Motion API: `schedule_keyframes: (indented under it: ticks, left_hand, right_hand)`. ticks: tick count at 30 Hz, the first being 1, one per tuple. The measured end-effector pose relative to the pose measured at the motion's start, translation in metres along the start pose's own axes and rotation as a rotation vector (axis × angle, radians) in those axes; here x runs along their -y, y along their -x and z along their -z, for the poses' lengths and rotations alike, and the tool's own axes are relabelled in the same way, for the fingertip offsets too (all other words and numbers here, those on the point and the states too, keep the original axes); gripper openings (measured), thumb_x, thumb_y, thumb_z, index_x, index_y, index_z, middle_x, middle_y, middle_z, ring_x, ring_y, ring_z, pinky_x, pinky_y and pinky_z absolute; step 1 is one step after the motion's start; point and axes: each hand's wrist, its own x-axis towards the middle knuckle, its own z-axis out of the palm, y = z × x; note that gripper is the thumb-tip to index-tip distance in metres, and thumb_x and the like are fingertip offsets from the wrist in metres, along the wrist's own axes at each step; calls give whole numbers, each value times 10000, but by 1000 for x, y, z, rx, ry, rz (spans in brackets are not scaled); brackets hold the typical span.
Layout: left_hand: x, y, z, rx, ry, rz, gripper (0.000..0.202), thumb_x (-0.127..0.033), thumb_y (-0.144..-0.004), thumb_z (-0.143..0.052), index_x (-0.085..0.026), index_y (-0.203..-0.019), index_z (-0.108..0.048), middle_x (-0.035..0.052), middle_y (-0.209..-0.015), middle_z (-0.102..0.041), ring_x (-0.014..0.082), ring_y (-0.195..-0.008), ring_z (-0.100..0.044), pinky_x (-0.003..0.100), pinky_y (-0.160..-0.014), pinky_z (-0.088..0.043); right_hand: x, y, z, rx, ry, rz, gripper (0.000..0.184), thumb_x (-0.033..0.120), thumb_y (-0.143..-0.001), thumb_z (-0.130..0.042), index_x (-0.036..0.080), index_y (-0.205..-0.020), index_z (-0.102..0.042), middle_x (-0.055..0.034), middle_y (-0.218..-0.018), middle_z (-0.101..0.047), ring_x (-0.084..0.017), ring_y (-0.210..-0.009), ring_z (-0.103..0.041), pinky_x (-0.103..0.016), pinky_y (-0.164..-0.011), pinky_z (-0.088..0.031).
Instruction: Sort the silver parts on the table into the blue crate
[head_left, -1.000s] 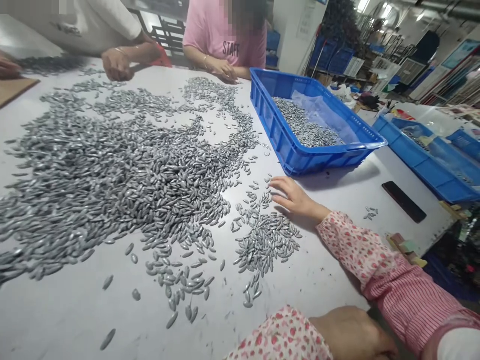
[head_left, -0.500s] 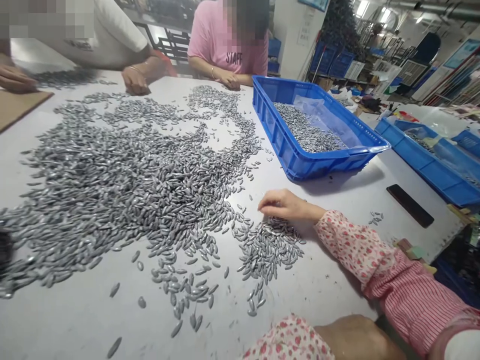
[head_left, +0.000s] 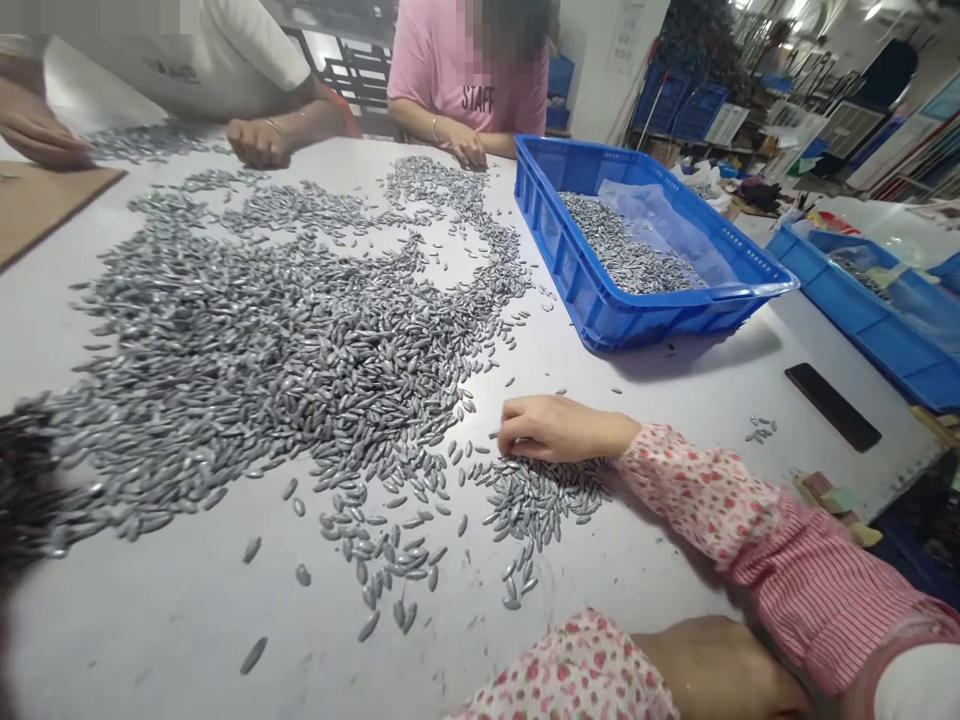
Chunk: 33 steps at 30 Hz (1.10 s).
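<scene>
Right hand: we see our right hand [head_left: 551, 428] at centre right of the frame, knuckles up, fingers [head_left: 514, 437] curled together and resting on the bench [head_left: 150, 620]; fingertips touch the upper edge of a small heap of grey pieces [head_left: 536, 495]; whether a piece is pinched between them we cannot tell.
Left hand: our left hand [head_left: 720, 670] lies at the lower right edge, only its back and wrist in view below a floral sleeve [head_left: 570, 675]; its fingers are cut off by the frame, so we cannot tell how they stand.
Small heap: just below and right of the right hand, near the bench's front; a few loose pieces trail toward the lower middle.
Large spread: a broad mass of the same grey pieces [head_left: 247, 340] covers the left and middle of the bench.
Blue crate [head_left: 600, 310]: upper right of centre, on the bench, with grey pieces and a clear bag inside.
Dark phone [head_left: 832, 406]: flat at the right side.
Others: a person in pink [head_left: 469, 90] and another person's hand [head_left: 259, 142] along the top edge.
</scene>
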Motion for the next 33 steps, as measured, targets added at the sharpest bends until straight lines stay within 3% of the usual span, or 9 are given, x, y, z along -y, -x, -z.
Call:
schedule_keyframes:
  ticks: [3,9,13,16,19,22,24,29,33]
  left_hand:
    - [-3,3,1,47,-23,-6,289,-329,-953,-475,-152,-1127,-622,21,-1190,-668,168,-1060,-643,221,-909,-493]
    - [3,1,-9,-25,-55,-20,239,-328,-944,-513,-178,-1083,-637,8,-1161,-689,161,-1054,-654,230,-897,-500]
    - [0,1,-7,8,-92,2,255,-306,-952,-503,-159,-1107,-641,16,-1164,-689,166,-1065,-653,234,-887,-499]
    - [-5,2,-1,64,-121,16,302,-287,-960,-490,-115,-1167,-626,39,-1203,-671,173,-1098,-639,232,-899,-488]
    - [-7,3,3,93,-112,17,311,-276,-958,-493,-106,-1185,-620,42,-1222,-662,172,-1111,-634,226,-906,-483]
    - [-6,3,3,94,-99,16,318,-282,-959,-491,-106,-1190,-620,47,-1207,-668,178,-1095,-641,235,-905,-485]
    - [-5,2,2,90,-85,22,322,-282,-956,-496,-103,-1193,-620,50,-1199,-671,180,-1092,-642,234,-913,-483]
    - [-11,4,8,79,-51,16,315,-272,-949,-504,-94,-1178,-626,41,-1207,-666,165,-1106,-631,208,-933,-466]
    - [-14,11,13,49,-47,17,319,-261,-950,-490,-88,-1179,-629,49,-1201,-667,165,-1070,-638,211,-891,-471]
  right_hand:
    - [2,45,8,-32,-55,23,131,176,-967,-538,167,-933,-664,-59,-934,-608,-162,-883,-550,-306,-830,-456]
    - [14,107,6,-17,-152,-7,147,230,-974,-541,166,-946,-671,-67,-899,-637,-174,-873,-553,-326,-815,-475]
    - [4,115,0,-298,-108,-187,180,304,-970,-556,161,-1020,-654,-97,-1035,-629,-209,-1007,-545,-388,-911,-470]
    - [-4,102,-11,-441,-40,-309,375,403,-954,-570,152,-1233,-570,-158,-1293,-530,-262,-1222,-462,-485,-1052,-397]
    - [1,83,-26,-365,-71,-270,636,529,-907,-601,146,-1389,-444,-193,-1447,-414,-289,-1369,-341,-524,-1133,-313]
    - [15,77,-36,-210,-66,-65,676,602,-873,-608,174,-1378,-474,-162,-1467,-424,-293,-1419,-274,-520,-1174,-243]
    - [20,84,-38,-173,-59,15,700,638,-842,-624,201,-1371,-486,-139,-1474,-423,-284,-1427,-265,-502,-1185,-228]
    - [15,110,-35,-138,28,-97,1137,750,-624,-737,175,-1502,-299,-203,-1596,-154,-396,-1478,-57,-616,-1172,-144]
    - [19,86,-43,-70,76,-101,1196,797,-597,-716,244,-1540,-233,-166,-1628,-12,-463,-1464,3,-683,-1133,-92]
